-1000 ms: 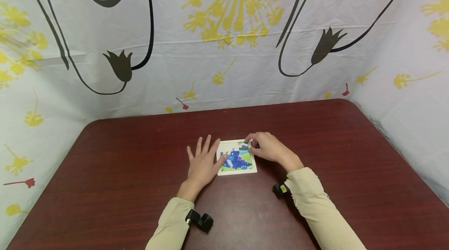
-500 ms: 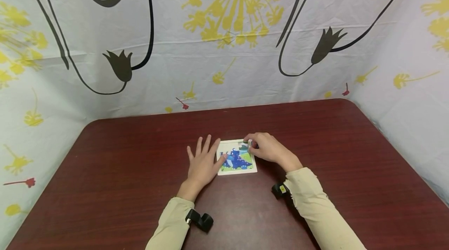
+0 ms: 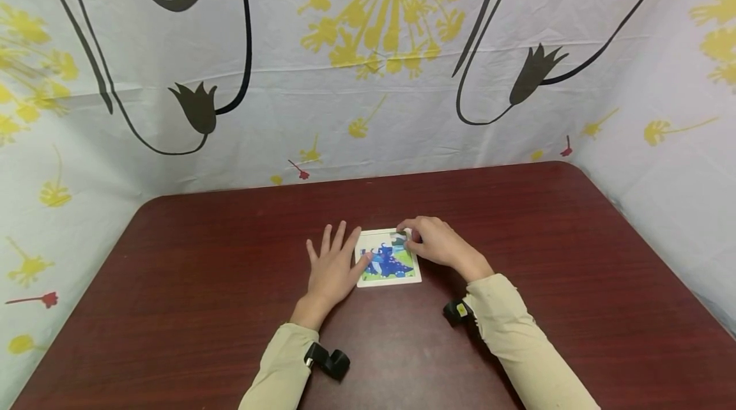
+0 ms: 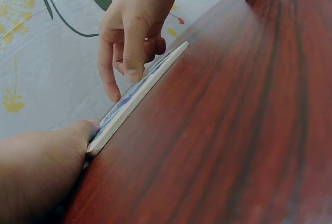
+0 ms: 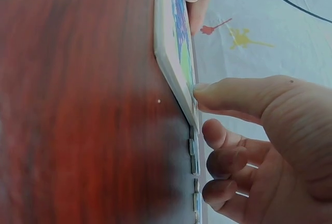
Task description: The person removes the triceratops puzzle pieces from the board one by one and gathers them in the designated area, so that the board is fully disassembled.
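Observation:
A shallow white-framed jigsaw puzzle (image 3: 386,261) with a blue dragon lies on the table in the head view. My left hand (image 3: 332,273) spreads its fingers beside the frame, its thumb resting on the puzzle's left part. At the upper right corner, thumb and index finger of my right hand (image 3: 439,242) pinch a puzzle piece (image 3: 398,239) with a grey-green picture, low over the tray. The right wrist view shows that thumb right at the frame's edge, its other fingers curled. The fingers partly hide the piece. The tray's upper left part shows pale backing.
Several loose puzzle pieces (image 5: 194,156) lie on the table past the frame, beneath my right hand in the right wrist view. The dark red wooden table (image 3: 230,288) ends at a white flowered cloth (image 3: 287,97) behind and at both sides.
My right hand has shifted slightly left along the puzzle's upper edge, its fingertips further over the corner. My left hand has stayed in place.

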### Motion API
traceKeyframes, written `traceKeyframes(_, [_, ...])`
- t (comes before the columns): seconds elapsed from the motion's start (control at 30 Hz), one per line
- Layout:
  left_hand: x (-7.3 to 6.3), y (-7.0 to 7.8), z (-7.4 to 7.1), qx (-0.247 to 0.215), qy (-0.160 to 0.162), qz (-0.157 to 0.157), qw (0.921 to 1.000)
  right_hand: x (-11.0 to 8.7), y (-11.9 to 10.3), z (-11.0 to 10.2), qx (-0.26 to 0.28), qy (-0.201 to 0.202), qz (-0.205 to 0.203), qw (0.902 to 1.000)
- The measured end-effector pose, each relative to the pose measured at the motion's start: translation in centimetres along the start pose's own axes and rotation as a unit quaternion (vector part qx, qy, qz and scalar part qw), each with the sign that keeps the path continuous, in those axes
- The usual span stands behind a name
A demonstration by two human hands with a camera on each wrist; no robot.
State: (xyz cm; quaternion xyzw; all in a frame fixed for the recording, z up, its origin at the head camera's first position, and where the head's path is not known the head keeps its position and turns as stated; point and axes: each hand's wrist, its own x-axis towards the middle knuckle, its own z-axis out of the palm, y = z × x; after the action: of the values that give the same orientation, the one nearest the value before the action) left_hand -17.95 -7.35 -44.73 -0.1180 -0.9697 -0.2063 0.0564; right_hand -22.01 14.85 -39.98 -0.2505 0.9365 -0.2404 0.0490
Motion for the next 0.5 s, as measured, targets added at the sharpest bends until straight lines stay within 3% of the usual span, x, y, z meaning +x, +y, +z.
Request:
traceKeyframes(0.3, [0.02, -0.05, 0.04, 0.004, -0.004, -0.003, 1.0, 0.17, -0.21, 0.28, -0.012, 0.004, 0.005, 0.9999])
traceKeyframes(0.5, [0.01, -0.04, 0.08, 0.007, -0.008, -0.004, 0.9999, 0.21, -0.56, 0.54, -0.007, 0.0, -0.036, 0.9993])
